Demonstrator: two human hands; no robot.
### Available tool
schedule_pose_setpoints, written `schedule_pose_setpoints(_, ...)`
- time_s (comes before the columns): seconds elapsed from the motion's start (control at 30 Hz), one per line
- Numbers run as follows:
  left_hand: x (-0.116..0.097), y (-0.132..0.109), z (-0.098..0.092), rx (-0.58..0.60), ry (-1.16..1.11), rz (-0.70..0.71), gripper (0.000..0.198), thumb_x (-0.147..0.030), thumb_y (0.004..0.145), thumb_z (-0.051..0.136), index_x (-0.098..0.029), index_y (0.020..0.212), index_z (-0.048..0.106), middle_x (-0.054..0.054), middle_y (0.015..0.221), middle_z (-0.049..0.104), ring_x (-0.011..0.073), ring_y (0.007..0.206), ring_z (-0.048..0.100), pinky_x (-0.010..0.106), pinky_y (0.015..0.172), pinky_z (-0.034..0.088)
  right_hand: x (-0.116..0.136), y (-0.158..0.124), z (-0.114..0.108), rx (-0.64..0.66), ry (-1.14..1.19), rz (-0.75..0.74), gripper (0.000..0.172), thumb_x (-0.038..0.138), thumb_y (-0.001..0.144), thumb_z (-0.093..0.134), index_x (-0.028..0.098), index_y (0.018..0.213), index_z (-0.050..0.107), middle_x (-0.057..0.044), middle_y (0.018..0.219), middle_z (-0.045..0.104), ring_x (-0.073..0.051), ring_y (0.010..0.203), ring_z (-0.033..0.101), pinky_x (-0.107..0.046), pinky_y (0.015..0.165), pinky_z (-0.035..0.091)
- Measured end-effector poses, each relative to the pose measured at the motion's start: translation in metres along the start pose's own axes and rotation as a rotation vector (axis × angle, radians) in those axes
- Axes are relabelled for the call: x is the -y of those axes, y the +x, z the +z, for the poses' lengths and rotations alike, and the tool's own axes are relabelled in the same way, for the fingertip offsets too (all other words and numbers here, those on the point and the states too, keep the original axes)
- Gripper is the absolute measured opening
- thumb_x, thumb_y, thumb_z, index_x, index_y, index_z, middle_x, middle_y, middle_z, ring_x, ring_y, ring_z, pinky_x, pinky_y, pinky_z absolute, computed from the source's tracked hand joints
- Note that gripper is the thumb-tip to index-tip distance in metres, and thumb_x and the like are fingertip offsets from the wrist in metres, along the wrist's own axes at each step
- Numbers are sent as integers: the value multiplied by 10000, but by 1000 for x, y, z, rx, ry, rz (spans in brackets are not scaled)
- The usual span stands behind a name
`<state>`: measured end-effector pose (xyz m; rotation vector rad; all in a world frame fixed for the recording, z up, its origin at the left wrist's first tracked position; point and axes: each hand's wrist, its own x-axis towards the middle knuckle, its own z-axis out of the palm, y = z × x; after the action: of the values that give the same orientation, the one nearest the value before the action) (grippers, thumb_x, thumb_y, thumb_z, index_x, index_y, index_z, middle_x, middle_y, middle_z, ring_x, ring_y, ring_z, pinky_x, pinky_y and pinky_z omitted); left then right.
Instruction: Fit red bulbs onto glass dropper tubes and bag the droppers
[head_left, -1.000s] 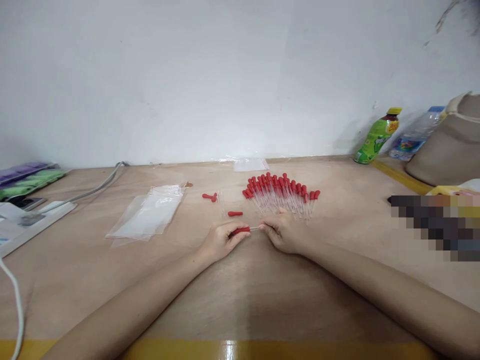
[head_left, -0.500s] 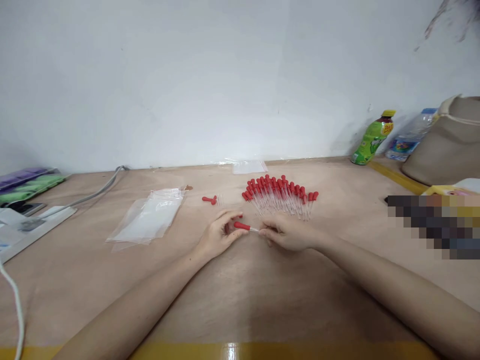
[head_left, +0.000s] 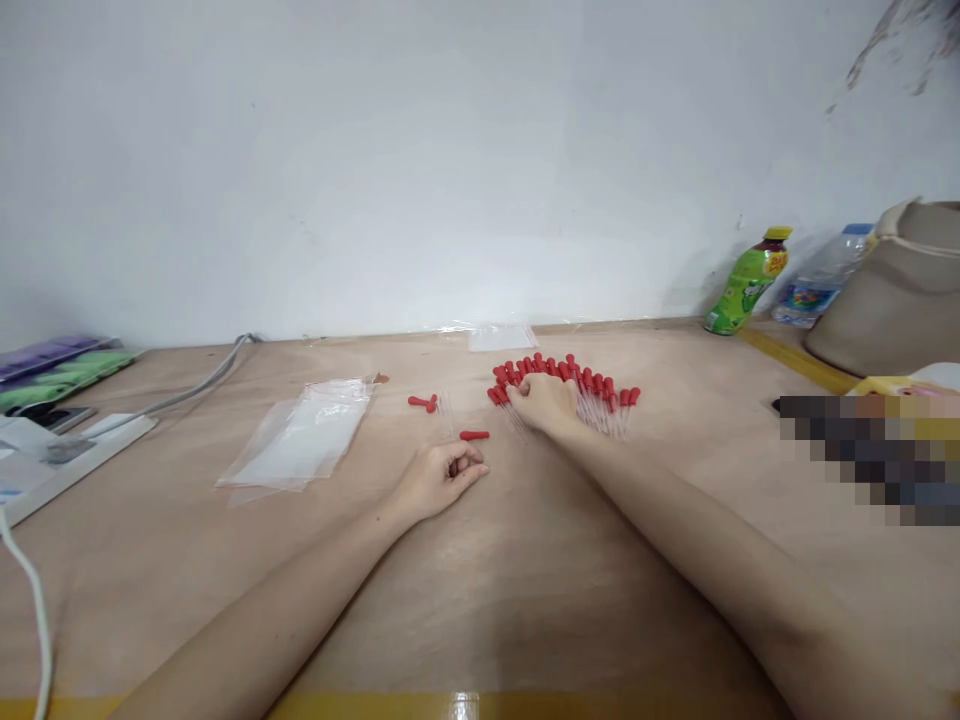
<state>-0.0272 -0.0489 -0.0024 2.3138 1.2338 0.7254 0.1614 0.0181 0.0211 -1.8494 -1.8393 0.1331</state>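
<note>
My left hand (head_left: 444,478) rests on the table, fingers loosely curled with thumb and fingertips apart and nothing between them. Just beyond its fingertips lies a loose red rubber bulb (head_left: 474,435). Farther back are more red bulbs (head_left: 421,402) and, beside them, thin clear tubes (head_left: 447,412). My right hand (head_left: 546,402) reaches into the fanned pile of red-topped droppers (head_left: 600,390), its fingertips pinched at a dropper on the pile's left side. The hand hides part of the pile and most of that dropper.
Clear plastic bags (head_left: 307,435) lie to the left, with another bag (head_left: 501,338) by the wall. A power strip (head_left: 90,455) with cables is at far left. On the right stand a green drink bottle (head_left: 746,285), a water bottle (head_left: 817,285) and a beige bin (head_left: 892,300).
The dropper between my hands has come apart: its red bulb now lies beyond my left hand and a tube lies among the clear ones. My right hand has moved forward to the dropper pile.
</note>
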Motion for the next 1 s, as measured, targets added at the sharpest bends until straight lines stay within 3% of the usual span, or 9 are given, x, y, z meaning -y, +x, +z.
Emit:
schedule_pose_setpoints(0.13,5,1,0,-25,2,15,191,-342,789,509,-174,760,595,-48,540,446,80,491,407,192,482,332,0,2,9,34,-161,-24,395,441,797,393,150,658,622,-114,705,638,-240,712,585,-416,763,271)
schedule_pose_setpoints(0.27,17,7,-3,-183,78,-22,226,-371,794,499,-169,724,572,-43,539,461,83,486,411,196,478,327,-1,-2,8,3,-186,-104,480,528,803,367,149,630,606,-91,648,618,-224,672,568,-420,774,235)
schedule_pose_setpoints(0.4,33,16,-10,-380,194,-69,255,-374,825,439,-165,712,530,-18,605,491,114,564,465,221,540,376,10,-15,12,7,-47,-345,348,463,799,454,172,671,596,-40,704,613,-177,719,531,-344,723,256)
schedule_pose_setpoints(0.47,40,19,-13,-428,256,-60,197,-333,818,451,-166,771,544,11,704,528,144,682,509,252,634,414,16,-22,17,23,17,-488,295,453,778,507,181,745,616,-42,799,607,-174,791,502,-317,704,259)
schedule_pose_setpoints(0.57,48,23,-19,-470,388,-63,183,-276,798,466,-174,898,581,57,860,545,194,857,511,317,782,411,20,-30,25,15,57,-590,277,436,795,506,197,785,643,-46,841,584,-174,823,459,-319,708,251)
schedule_pose_setpoints(0.67,52,26,-27,-465,540,-112,275,-285,804,453,-183,1026,580,98,1032,525,247,1010,461,380,880,367,18,-35,29,-8,89,-651,254,396,808,507,195,736,645,-39,814,571,-169,811,438,-318,708,254)
schedule_pose_setpoints(0.77,52,27,-34,-380,611,-160,340,-315,814,442,-185,1110,549,109,1169,486,271,1113,408,409,928,335,13,-39,30,-49,127,-693,194,349,788,550,171,741,610,-38,816,577,-169,804,438,-306,709,278)
schedule_pose_setpoints(0.87,50,29,-38,-293,613,-158,331,-327,830,421,-200,1102,562,98,1208,482,262,1136,408,418,950,318,7,-44,29,-89,177,-699,128,284,784,560,159,759,574,-34,806,598,-170,792,452,-304,713,302)
schedule_pose_setpoints(1.0,47,30,-37,-305,581,-129,303,-325,821,447,-183,1040,601,102,1170,512,252,1116,433,409,952,322,-7,-54,22,-118,241,-720,98,233,817,503,159,830,565,-41,810,609,-170,771,476,-303,689,330)
